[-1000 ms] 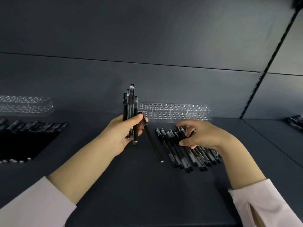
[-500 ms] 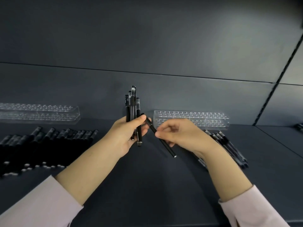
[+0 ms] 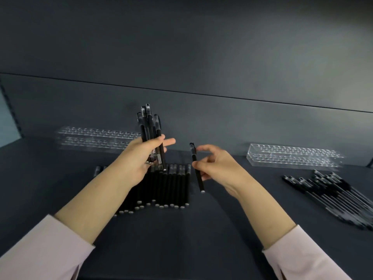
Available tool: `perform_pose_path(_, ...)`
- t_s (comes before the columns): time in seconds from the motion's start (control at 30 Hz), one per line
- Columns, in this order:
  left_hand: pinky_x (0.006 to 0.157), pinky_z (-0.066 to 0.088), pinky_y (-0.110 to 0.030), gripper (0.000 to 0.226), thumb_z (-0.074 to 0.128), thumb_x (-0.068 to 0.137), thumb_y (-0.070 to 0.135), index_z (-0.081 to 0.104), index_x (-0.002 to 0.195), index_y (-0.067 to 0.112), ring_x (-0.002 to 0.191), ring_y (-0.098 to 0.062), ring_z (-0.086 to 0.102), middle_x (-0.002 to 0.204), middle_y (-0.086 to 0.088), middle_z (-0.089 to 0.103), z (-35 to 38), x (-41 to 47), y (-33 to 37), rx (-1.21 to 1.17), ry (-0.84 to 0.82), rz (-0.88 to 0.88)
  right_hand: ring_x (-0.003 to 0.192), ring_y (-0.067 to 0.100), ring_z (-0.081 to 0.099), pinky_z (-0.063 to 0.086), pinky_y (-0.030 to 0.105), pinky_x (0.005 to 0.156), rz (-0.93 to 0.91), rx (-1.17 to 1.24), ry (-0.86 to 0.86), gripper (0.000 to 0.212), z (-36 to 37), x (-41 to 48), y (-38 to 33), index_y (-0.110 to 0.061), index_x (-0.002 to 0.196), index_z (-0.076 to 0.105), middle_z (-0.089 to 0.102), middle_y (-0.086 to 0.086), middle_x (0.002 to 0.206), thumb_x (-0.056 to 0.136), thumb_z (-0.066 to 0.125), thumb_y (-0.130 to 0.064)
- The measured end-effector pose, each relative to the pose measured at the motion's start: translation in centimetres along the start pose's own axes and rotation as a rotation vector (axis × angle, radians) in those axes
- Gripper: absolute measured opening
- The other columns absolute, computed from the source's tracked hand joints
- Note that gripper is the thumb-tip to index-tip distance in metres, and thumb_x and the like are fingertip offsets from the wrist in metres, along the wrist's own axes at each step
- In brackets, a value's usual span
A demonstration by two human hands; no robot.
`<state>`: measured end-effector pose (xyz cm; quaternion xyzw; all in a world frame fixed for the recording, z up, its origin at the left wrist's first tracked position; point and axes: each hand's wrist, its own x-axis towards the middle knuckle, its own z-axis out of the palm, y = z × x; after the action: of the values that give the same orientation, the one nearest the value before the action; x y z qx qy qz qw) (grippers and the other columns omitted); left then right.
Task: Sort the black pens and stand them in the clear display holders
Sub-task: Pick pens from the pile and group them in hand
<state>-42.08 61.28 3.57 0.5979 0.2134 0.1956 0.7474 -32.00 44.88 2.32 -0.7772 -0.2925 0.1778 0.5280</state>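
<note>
Left hand [image 3: 141, 156], fingers clamped round an upright pen bundle [image 3: 150, 128]; right hand [image 3: 216, 164], fingers pinching a single pen [image 3: 196, 170]. Laid pen row [image 3: 175, 186] beneath. Clear holders [image 3: 96, 137] [image 3: 292, 157] line the back edge at 10 and 2 o'clock. Bare worktop [image 3: 201, 239] lies at 6 o'clock.

Left sleeve [image 3: 40, 249]: pale pink fabric, cuff on forearm.
Right sleeve [image 3: 302, 257]: pale pink fabric, slit at cuff.
Left hand [image 3: 139, 156]: bare.
Right hand [image 3: 218, 164]: bare.
</note>
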Motion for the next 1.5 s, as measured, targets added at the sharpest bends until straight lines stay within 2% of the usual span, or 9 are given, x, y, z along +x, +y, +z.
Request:
perform_pose_path(0.1, 0.101, 0.033, -0.036, 0.020, 0.057, 0.098, 0.026, 0.062, 0.116, 0.020, 0.123, -0.008, 0.050, 0.106, 0.011, 0.075, -2.7, 0.2, 0.7, 0.024, -0.012, -0.001, 0.056, 0.007, 0.061, 0.055, 0.023, 0.068, 0.005, -0.057, -0.014, 0.046, 2.9, 0.8, -0.9, -0.023, 0.129, 0.049, 0.065, 0.004, 0.077, 0.087, 0.064, -0.011)
perform_pose_path(0.23, 0.095, 0.045, -0.028, 0.020, 0.060, 0.096, 0.020, 0.067, 0.115, 0.019, 0.117, -0.009, 0.060, 0.108, 0.006, 0.075, -4.9, 0.7, 0.7, -0.068, -0.017, -0.027, 0.050, 0.004, 0.060, 0.051, 0.019, 0.058, 0.034, -0.204, -0.049, 0.045, 5.8, 1.9, -1.4, -0.016, 0.127, 0.052, 0.065, 0.001, 0.080, 0.085, 0.066, -0.012)
perform_pose_path(0.4, 0.064, 0.056, -0.017, 0.020, 0.059, 0.096, 0.013, 0.067, 0.114, 0.012, 0.085, -0.003, 0.072, 0.103, -0.003, 0.076, -5.8, 0.6, 0.8, -0.179, -0.027, -0.033, 0.043, 0.000, 0.054, 0.041, 0.008, 0.047, -0.007, -0.439, -0.035, 0.030, 7.6, 1.9, -0.9, -0.014, 0.114, 0.064, 0.059, -0.006, 0.086, 0.085, 0.071, -0.019)
perform_pose_path(0.7, 0.064, 0.054, -0.014, 0.022, 0.059, 0.097, 0.016, 0.065, 0.115, 0.005, 0.085, -0.005, 0.073, 0.101, -0.001, 0.076, -5.5, 0.2, 0.2, -0.109, -0.060, -0.056, 0.042, 0.005, 0.056, 0.044, 0.009, 0.047, -0.022, -0.433, -0.012, 0.016, 7.7, 1.6, -0.6, -0.013, 0.099, 0.069, 0.065, -0.001, 0.085, 0.085, 0.073, -0.019)
perform_pose_path(0.9, 0.069, 0.055, -0.014, 0.024, 0.061, 0.095, 0.021, 0.068, 0.114, 0.008, 0.084, -0.002, 0.072, 0.099, 0.002, 0.077, -5.2, -0.5, 0.5, -0.032, -0.126, -0.116, 0.057, 0.004, 0.056, 0.046, 0.022, 0.061, -0.096, -0.124, 0.179, 0.020, 7.1, 2.1, -0.7, -0.015, 0.087, 0.073, 0.065, -0.004, 0.069, 0.093, 0.060, -0.030)
perform_pose_path(1.0, 0.068, 0.054, -0.016, 0.023, 0.062, 0.094, 0.022, 0.069, 0.113, 0.012, 0.082, -0.003, 0.072, 0.099, 0.001, 0.077, -4.7, -1.1, 0.3, 0.085, -0.240, -0.156, 0.069, 0.010, 0.057, 0.044, 0.024, 0.062, -0.009, 0.266, 0.077, 0.026, 6.6, 2.1, -1.6, -0.009, 0.092, 0.071, 0.067, 0.003, 0.080, 0.095, 0.057, -0.030)
perform_pose_path(1.17, 0.072, 0.057, -0.020, 0.024, 0.063, 0.093, 0.021, 0.068, 0.115, 0.012, 0.094, -0.012, 0.073, 0.102, -0.003, 0.076, -4.0, -1.5, -0.2, 0.147, -0.304, -0.178, 0.060, 0.019, 0.059, 0.051, 0.030, 0.067, -0.025, 0.623, -0.049, 0.028, 6.4, 1.8, -1.9, 0.011, 0.100, 0.061, 0.064, 0.014, 0.077, 0.095, 0.056, -0.016)
perform_pose_path(1.33, 0.070, 0.061, -0.024, 0.020, 0.061, 0.094, 0.010, 0.069, 0.111, 0.003, 0.088, -0.019, 0.074, 0.099, -0.012, 0.076, -4.5, -1.1, 0.1, -0.019, -0.198, -0.154, 0.063, 0.010, 0.060, 0.051, 0.018, 0.060, -0.053, 0.663, 0.179, 0.016, 5.1, 2.4, -1.7, -0.004, 0.082, 0.067, 0.066, 0.002, 0.070, 0.094, 0.058, -0.011)
perform_pose_path(1.5, 0.063, 0.059, -0.020, 0.019, 0.062, 0.093, 0.009, 0.068, 0.111, 0.007, 0.081, -0.015, 0.074, 0.097, -0.011, 0.076, -4.2, -1.1, -0.4, -0.007, -0.174, -0.179, 0.065, 0.008, 0.060, 0.047, 0.016, 0.057, -0.026, 0.553, 0.133, 0.010, 5.9, 2.8, -1.0, -0.003, 0.089, 0.068, 0.066, 0.001, 0.071, 0.091, 0.061, -0.009)
